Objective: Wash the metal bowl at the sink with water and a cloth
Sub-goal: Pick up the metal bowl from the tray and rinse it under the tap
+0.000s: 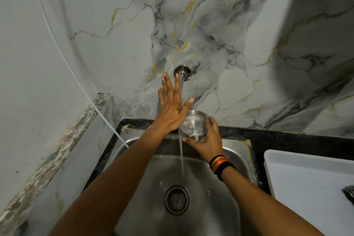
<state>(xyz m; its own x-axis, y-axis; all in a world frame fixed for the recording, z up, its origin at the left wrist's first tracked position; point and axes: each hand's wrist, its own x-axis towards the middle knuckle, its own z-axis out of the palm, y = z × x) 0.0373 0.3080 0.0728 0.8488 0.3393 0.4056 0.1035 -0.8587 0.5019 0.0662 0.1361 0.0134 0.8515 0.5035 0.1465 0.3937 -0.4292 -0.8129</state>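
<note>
Steel bowl overflows at frame centre under the tap, your right hand cupping it, left hand spread flat; a wet grip could drop it into the sink.

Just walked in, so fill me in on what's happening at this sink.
A person is rinsing a metal bowl under the running tap. The right hand holds the bowl over the sink; water fills it and spills over the rim toward the drain. The left hand is open and flat beside the stream, holding nothing. No cloth in use.
</note>
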